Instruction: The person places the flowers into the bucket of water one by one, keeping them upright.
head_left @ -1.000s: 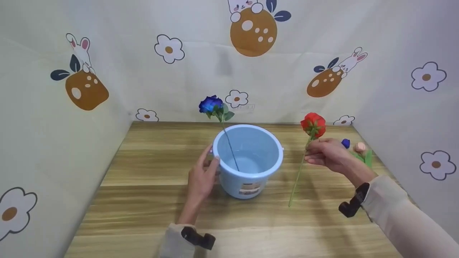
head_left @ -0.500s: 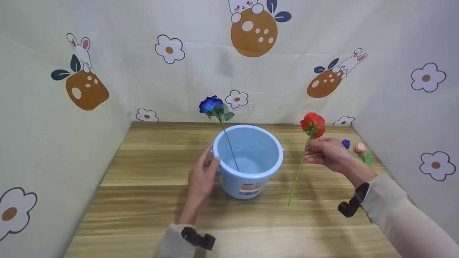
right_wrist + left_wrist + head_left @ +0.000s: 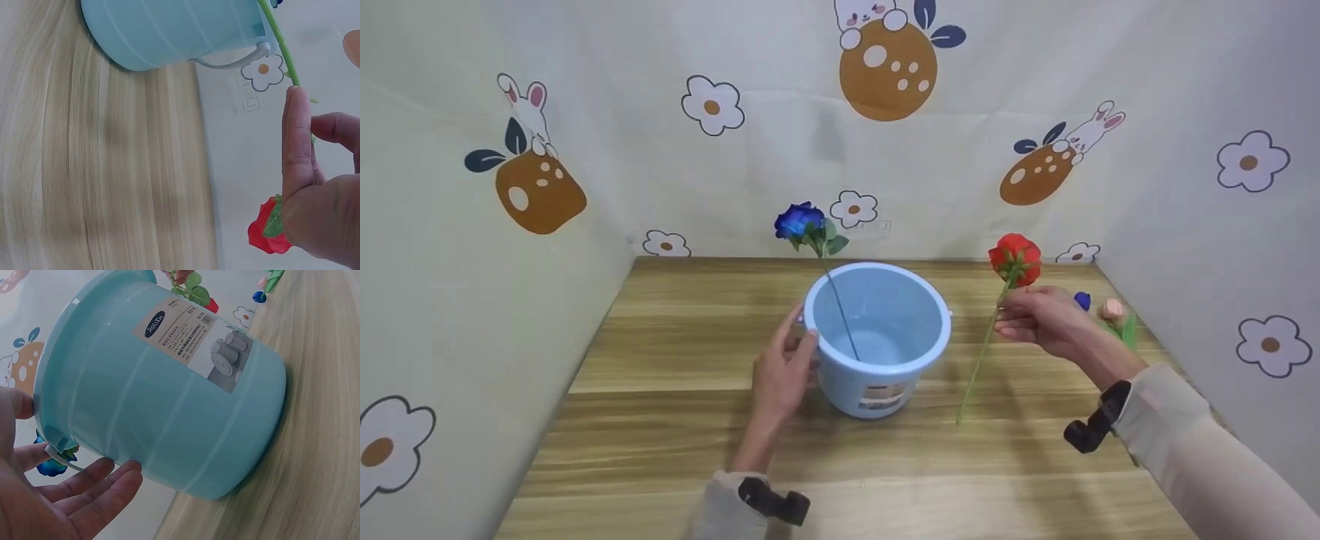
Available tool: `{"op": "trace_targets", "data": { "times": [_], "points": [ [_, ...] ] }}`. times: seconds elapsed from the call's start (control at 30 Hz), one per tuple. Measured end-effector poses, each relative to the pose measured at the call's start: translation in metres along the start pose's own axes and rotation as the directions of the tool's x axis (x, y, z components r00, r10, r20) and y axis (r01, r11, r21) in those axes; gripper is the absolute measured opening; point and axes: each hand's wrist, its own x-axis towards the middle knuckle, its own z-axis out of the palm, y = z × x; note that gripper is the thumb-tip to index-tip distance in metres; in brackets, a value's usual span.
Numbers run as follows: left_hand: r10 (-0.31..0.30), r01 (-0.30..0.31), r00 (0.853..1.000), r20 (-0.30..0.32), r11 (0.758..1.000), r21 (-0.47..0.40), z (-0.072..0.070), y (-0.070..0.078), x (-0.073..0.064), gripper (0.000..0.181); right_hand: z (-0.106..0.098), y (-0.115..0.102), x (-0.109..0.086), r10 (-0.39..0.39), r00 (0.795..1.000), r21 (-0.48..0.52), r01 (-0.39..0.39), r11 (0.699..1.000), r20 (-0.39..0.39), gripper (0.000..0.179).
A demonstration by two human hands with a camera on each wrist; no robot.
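A light blue bucket [image 3: 877, 390] stands on the wooden table. My left hand [image 3: 784, 371] holds its left side, thumb at the rim and fingers against the outer wall near the white handle [image 3: 61, 458]. Inside leans an artificial blue rose [image 3: 801, 221], its stem crossing the left rim and its bloom above it. To the right of the bucket, my right hand [image 3: 1046, 319] pinches the green stem of an artificial red rose [image 3: 1015, 259] just below the bloom. The stem's lower end hangs free, slanting down to the left, apart from the bucket.
Behind the right hand lie a small blue flower [image 3: 1082, 301] and a pale pink flower [image 3: 1112, 308] with green leaves, partly hidden by the hand and arm. Patterned fabric walls [image 3: 780, 150] enclose the table [image 3: 675, 442] at the back and sides.
The red rose's lower stem end has swung slightly left and up, toward the bucket. My left hand, the bucket and the blue rose stay in place.
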Motion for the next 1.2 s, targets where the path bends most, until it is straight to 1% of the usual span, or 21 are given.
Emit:
{"op": "trace_targets", "data": {
  "times": [0.17,0.37,0.47,0.83,1.07,1.2],
  "points": [
    [-0.005,0.005,1.0,-0.005,1.0,-0.003,-0.0001,-0.0004,0.0003,0.054,0.0017,-0.0014,-0.0003,-0.002,1.0,0.004,0.002,1.0,-0.004,0.008],
    [0.043,-0.043,0.999,-0.023,0.999,0.006,-0.0008,-0.0014,0.0001,0.053,0.0046,-0.003,0.0013,-0.003,1.0,0.025,0.003,1.0,-0.012,0.006],
    [0.054,-0.053,0.998,-0.022,0.999,0.011,-0.0012,-0.0019,-0.0003,0.053,0.0051,-0.0039,0.0012,0.009,1.0,0.037,-0.008,0.999,-0.015,0.006],
    [0.025,-0.025,1.0,-0.013,1.0,0.018,-0.001,-0.0009,-0.0002,0.055,0.0063,-0.0062,-0.0002,0.01,1.0,0.092,-0.01,0.996,0.006,0.008],
    [0.0,0.0,1.0,-0.012,1.0,0.004,-0.0008,-0.0001,-0.0002,0.055,0.0093,-0.0086,-0.0011,0.022,1.0,0.108,-0.022,0.994,0.001,0.008],
    [0.009,-0.009,1.0,-0.014,1.0,0.006,-0.0008,-0.0005,-0.0001,0.054,0.0098,-0.009,-0.001,0.01,1.0,0.125,-0.011,0.992,0.01,0.011]
  ]
}}
